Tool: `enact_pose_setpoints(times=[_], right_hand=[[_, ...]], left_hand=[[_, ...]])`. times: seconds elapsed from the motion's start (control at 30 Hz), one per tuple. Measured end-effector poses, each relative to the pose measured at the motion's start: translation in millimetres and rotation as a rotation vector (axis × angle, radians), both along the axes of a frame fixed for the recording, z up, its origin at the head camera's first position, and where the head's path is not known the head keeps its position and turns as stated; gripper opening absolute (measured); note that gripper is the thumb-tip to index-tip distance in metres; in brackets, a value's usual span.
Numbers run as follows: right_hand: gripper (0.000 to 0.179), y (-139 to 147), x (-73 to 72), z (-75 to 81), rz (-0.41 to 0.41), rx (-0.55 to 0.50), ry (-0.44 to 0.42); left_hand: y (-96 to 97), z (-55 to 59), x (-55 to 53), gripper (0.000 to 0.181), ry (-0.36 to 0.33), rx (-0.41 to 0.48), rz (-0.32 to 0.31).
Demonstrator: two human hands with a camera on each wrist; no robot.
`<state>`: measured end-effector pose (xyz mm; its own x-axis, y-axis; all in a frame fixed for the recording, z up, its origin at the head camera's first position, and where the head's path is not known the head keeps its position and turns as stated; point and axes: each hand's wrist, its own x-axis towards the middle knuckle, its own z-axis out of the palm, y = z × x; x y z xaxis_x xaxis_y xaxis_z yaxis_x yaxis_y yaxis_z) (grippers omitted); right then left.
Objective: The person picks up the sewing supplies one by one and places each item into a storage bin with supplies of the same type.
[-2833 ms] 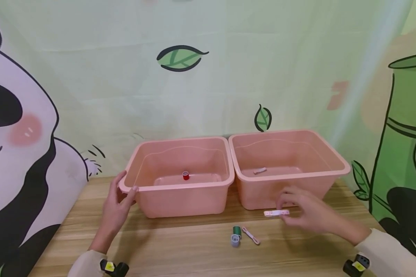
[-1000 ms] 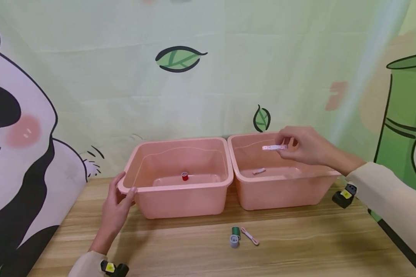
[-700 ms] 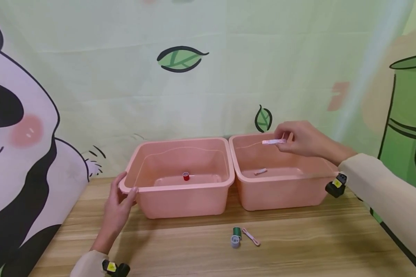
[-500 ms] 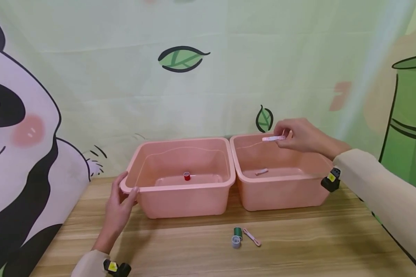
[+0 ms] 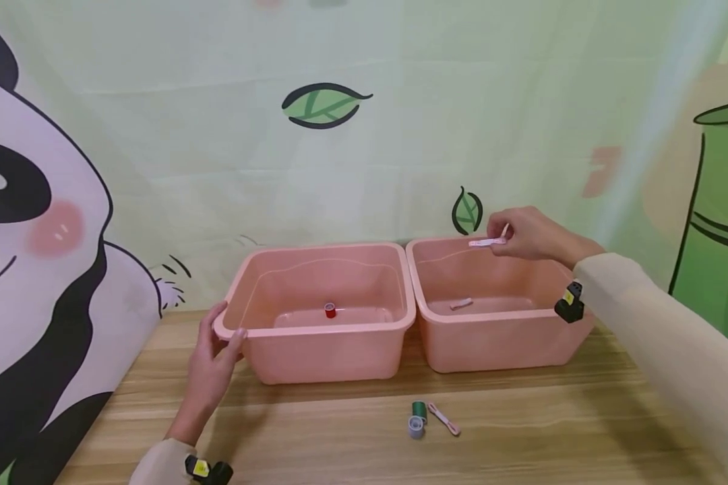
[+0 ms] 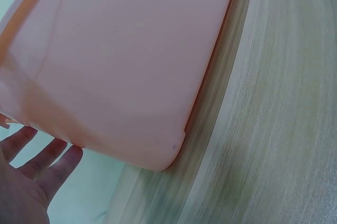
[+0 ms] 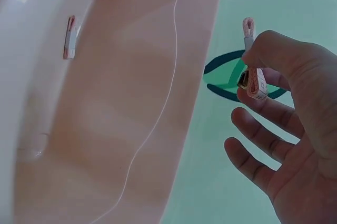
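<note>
Between thumb and forefinger my right hand [image 5: 530, 234] pinches a folded pink-and-white tape measure [image 5: 487, 242] above the back of the right pink bin [image 5: 503, 343]. In the right wrist view, the tape measure [image 7: 257, 83] shows printed marks, a grey band and a metal tip; the other fingers are spread. Another folded tape measure [image 5: 461, 304] lies on that bin's floor. My left hand [image 5: 211, 364] holds the front left corner of the left pink bin [image 5: 327, 353], thumb at the rim. In the left wrist view its fingers [image 6: 60, 169] rest along the outer wall. A red thread spool [image 5: 330, 310] stands inside the left bin.
On the wooden table [image 5: 315, 431] before the bins lie a green thread spool [image 5: 419, 411], a pale grey spool [image 5: 415, 427] and another folded tape measure [image 5: 444, 419]. The bins stand side by side against a printed cloth backdrop [image 5: 218, 135].
My right hand has lifted the tape measure from in front of the right bin to above its back part, most recently easing slightly farther back. My left hand has kept its hold.
</note>
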<state>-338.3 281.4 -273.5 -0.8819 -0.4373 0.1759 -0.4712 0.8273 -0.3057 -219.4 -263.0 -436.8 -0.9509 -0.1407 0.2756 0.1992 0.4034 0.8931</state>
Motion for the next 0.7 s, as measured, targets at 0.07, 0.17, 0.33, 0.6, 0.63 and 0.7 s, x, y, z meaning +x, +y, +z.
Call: enact_pose_setpoints(times=[0.07, 0.17, 0.33, 0.6, 0.63, 0.7], right_hand=[[0.010, 1.6, -4.4, -0.9, -0.004, 0.008, -0.006], [0.009, 3.5, -11.2, -1.8, -0.008, 0.018, -0.020], [0.007, 5.4, -20.3, -4.0, -0.020, 0.015, -0.047], [0.007, 7.1, -27.9, -10.7, -0.037, 0.017, -0.108], [0.007, 7.0, -28.3, -11.3, -0.035, 0.018, -0.124], [0.008, 7.0, -29.4, -12.0, -0.029, 0.024, -0.154]], left_hand=[[0.4, 0.4, 0.1, 0.070, -0.002, 0.002, 0.000], [0.6, 0.5, 0.1, 0.069, -0.003, 0.002, 0.000], [0.5, 0.3, 0.8, 0.069, 0.004, -0.001, 0.005], [2.7, -0.9, 2.2, 0.068, 0.016, 0.006, 0.000], [3.2, -1.2, 2.2, 0.068, 0.019, 0.008, -0.002], [4.1, -1.6, 2.0, 0.067, 0.024, 0.010, -0.003]])
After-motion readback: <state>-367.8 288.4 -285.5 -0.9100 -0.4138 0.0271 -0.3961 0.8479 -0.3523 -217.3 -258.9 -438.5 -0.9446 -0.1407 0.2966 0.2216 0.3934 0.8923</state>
